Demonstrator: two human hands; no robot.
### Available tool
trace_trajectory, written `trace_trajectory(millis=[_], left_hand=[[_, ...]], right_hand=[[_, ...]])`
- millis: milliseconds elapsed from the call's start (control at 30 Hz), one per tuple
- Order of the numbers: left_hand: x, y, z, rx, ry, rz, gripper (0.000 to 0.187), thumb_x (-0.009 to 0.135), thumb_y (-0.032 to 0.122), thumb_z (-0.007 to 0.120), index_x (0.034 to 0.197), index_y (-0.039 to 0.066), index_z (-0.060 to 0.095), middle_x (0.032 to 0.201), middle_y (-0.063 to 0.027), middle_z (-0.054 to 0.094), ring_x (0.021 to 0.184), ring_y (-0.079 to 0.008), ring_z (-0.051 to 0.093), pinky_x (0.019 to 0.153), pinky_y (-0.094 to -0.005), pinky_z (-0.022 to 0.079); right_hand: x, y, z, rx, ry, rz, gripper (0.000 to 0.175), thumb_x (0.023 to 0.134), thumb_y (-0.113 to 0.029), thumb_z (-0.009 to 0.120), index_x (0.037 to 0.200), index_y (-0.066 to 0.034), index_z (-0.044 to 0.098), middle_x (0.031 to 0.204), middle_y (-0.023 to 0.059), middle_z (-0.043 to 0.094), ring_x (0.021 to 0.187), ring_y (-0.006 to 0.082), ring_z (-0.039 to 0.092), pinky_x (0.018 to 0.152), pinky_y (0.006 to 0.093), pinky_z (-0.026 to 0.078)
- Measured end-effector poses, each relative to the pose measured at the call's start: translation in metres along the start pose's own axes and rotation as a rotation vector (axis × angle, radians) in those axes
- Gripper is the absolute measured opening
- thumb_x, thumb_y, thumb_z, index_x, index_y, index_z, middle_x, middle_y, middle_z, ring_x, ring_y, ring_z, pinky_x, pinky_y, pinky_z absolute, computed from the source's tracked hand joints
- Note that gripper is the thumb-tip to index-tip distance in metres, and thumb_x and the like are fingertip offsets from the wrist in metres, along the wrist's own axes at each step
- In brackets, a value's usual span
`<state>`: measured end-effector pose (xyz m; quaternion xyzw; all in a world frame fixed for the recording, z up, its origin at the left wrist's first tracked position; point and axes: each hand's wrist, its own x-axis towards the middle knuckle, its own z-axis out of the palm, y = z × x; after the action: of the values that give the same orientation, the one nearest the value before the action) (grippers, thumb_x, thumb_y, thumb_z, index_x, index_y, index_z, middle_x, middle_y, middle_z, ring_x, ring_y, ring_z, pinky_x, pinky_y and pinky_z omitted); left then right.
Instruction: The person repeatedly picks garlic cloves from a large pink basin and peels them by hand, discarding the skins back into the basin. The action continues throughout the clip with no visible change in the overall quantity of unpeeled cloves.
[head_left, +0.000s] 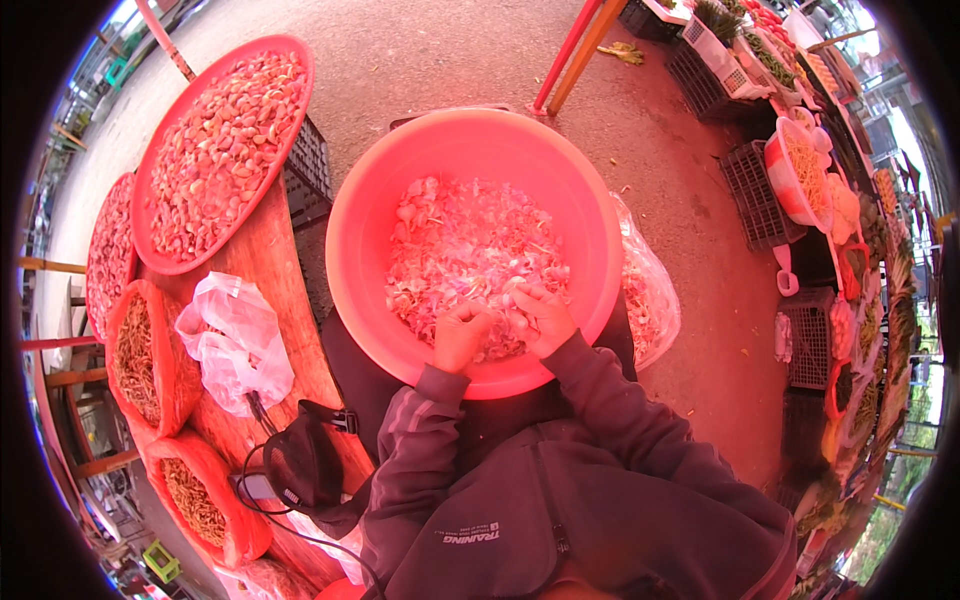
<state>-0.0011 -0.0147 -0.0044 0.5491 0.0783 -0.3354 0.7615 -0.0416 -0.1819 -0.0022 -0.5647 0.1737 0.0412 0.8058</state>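
Note:
A large round plastic basin (480, 139) sits before me, tinted red by the light. Papery garlic skins (480, 255) fill its bottom, with some whole garlic bulbs (409, 212) at the upper left of the heap. Over the basin's near side, my left hand (460, 335) has its fingers curled and pinched; whether anything is between the fingertips is too small to tell. Close beside it, my right hand (546, 319) holds a small pale garlic clove (519, 319) between thumb and fingers. The two hands' fingertips almost meet.
A wooden bench (300, 315) on the left bears a round tray of cloves (225, 150), a white plastic bag (236, 337), a black cap-like item (300, 457) with a cable, and sacks of dried goods (139, 367). A clear bag (652, 300) stands right of the basin. Crates (757, 195) line the right.

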Motion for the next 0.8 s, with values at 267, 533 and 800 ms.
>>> trace_trajectory(millis=[267,533,800], left_hand=[[-0.002,0.004,-0.002,-0.071,-0.084,-0.087,0.014,0.092,0.014,0.066,0.081,0.005,0.064,0.062,0.0015,0.054,0.048,-0.0053,0.042,0.044,-0.0206,0.032],[-0.007,0.010,0.000,-0.277,-0.147,-0.117,0.018,0.092,0.009,0.062,0.076,0.005,0.058,0.059,-0.0031,0.052,0.043,-0.0072,0.039,0.039,-0.0225,0.030],[-0.008,0.014,0.004,-0.183,-0.048,-0.072,0.013,0.089,0.007,0.064,0.077,0.005,0.060,0.060,-0.0012,0.054,0.045,-0.0061,0.041,0.041,-0.0217,0.030]], right_hand=[[-0.006,-0.009,0.011,0.294,0.017,0.147,0.008,0.097,-0.010,0.057,0.105,-0.0068,0.059,0.080,0.0001,0.060,0.057,0.0047,0.052,0.044,0.0170,0.034],[-0.009,-0.007,0.026,0.161,-0.005,0.055,0.010,0.096,-0.008,0.059,0.105,-0.0064,0.059,0.081,0.0013,0.062,0.060,0.0057,0.056,0.048,0.0167,0.038],[-0.011,-0.012,0.030,0.289,0.033,0.153,0.015,0.096,-0.009,0.059,0.110,-0.0049,0.057,0.083,0.0035,0.063,0.061,0.0084,0.058,0.047,0.0170,0.039]])
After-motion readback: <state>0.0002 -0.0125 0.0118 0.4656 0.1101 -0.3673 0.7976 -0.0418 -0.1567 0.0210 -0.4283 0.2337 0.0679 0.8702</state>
